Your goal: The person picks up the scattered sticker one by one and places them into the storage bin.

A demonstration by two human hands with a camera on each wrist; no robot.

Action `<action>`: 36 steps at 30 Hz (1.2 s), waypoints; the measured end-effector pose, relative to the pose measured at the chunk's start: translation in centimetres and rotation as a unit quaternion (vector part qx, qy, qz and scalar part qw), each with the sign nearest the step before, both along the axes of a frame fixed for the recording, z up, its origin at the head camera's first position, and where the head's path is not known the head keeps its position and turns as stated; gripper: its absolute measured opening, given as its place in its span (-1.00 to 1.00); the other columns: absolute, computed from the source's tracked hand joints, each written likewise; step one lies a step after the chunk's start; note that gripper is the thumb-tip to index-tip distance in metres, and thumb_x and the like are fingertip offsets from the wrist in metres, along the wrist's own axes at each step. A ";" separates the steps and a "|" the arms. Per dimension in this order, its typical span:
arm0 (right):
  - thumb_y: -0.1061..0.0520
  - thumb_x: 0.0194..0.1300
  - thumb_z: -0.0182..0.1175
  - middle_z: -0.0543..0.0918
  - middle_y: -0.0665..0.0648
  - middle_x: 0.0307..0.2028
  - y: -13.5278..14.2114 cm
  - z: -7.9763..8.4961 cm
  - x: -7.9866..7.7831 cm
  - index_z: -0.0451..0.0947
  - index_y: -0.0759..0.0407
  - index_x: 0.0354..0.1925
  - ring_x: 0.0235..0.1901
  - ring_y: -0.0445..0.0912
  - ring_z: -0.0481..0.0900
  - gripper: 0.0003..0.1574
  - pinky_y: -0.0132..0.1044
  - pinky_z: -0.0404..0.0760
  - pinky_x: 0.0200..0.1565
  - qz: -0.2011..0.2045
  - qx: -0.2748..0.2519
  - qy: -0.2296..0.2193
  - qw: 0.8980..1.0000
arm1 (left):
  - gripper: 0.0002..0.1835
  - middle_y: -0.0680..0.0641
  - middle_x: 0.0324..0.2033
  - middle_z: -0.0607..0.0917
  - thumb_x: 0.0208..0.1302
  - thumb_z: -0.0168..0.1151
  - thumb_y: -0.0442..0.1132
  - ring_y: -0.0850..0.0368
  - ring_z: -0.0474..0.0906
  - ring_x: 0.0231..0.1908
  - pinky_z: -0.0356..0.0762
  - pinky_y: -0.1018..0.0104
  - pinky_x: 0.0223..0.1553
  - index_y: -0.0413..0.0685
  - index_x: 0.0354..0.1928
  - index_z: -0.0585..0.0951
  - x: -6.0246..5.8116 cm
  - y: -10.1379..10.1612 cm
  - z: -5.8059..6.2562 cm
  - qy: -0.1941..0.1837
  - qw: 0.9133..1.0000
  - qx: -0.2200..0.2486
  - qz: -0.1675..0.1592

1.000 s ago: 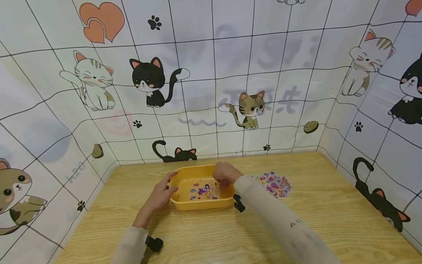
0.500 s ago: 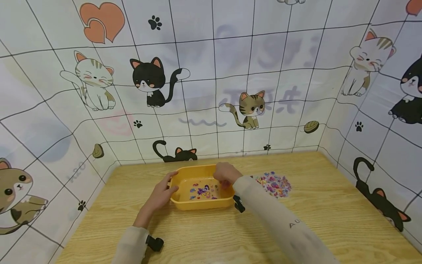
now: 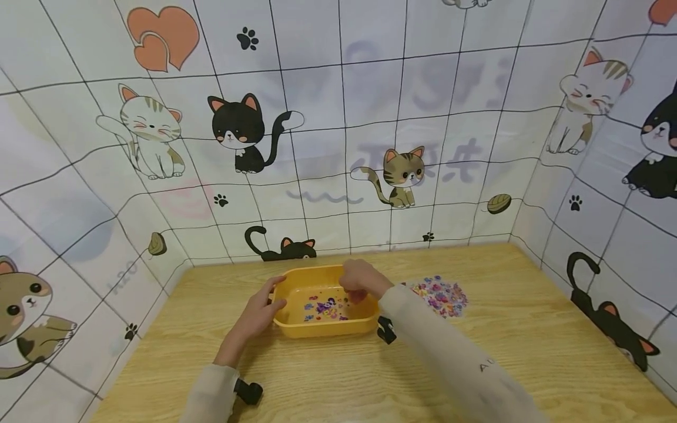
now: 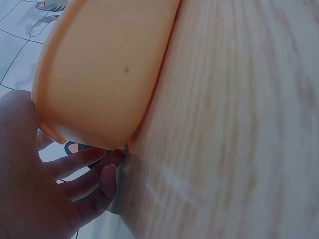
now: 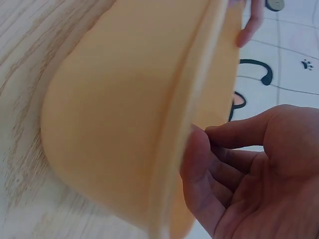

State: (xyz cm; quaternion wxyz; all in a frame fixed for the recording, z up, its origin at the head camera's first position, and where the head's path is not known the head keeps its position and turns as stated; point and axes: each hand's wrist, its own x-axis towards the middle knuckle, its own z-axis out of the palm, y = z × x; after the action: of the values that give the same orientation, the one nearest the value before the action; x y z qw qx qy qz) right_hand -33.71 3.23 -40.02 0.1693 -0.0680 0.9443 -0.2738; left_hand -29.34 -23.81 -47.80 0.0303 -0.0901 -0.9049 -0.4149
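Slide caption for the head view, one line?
Left hand holds a yellow tray, right hand reaches inside; small colorful pieces lie on the table beside it.

A yellow rectangular plastic tray (image 3: 330, 330) with small multicoloured pieces (image 3: 326, 306) inside sits on a light wooden table (image 3: 317, 376). The left hand (image 3: 260, 308) is at its nine o'clock rim, the right hand (image 3: 364, 279) inside at two. Beyond three o'clock lies a flat multicoloured heap (image 3: 441, 295).

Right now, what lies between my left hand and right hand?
Small multicoloured pieces inside the yellow plastic tray, between your left hand and right hand; the head view shows them.
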 end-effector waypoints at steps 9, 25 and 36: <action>0.23 0.42 0.09 0.74 0.21 -0.57 2.0 2.4 1.9 0.71 0.23 -0.42 -0.60 0.03 0.74 -0.67 -0.19 0.71 -0.50 0.075 -0.097 0.088 0.989 | -0.39 -0.23 0.39 0.51 0.47 0.17 -0.24 -0.15 0.55 0.13 0.57 0.06 0.07 0.07 0.52 0.34 0.3 -0.1 -0.1 0.000 1.000 0.001 0.003; 0.04 0.57 0.06 0.73 0.14 -0.44 10.1 4.1 5.1 0.66 0.15 -0.22 -0.51 0.02 0.72 -0.69 -0.10 0.71 -0.41 0.047 -0.208 0.192 0.958 | -0.39 -0.23 0.37 0.51 0.48 0.16 -0.23 -0.09 0.58 0.03 0.59 0.12 0.01 0.10 0.52 0.33 0.2 -0.1 -0.2 -0.002 1.000 0.003 0.002; 0.01 0.60 0.04 0.73 0.21 -0.37 16.2 1.5 5.8 0.64 0.28 -0.10 -0.50 -0.05 0.70 -0.61 -0.24 0.65 -0.46 -0.031 -0.229 0.168 0.958 | -0.39 -0.24 0.37 0.52 0.48 0.16 -0.22 -0.06 0.61 -0.02 0.60 0.21 -0.07 0.11 0.52 0.33 0.1 -0.1 -0.4 0.002 1.000 0.004 0.000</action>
State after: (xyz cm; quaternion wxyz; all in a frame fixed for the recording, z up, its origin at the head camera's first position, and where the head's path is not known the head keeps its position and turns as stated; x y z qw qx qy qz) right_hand -27.90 19.44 -38.49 -0.0204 -0.1208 0.8726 -0.4729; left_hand -29.27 -23.95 -48.15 0.0328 -0.0911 -0.9032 -0.4182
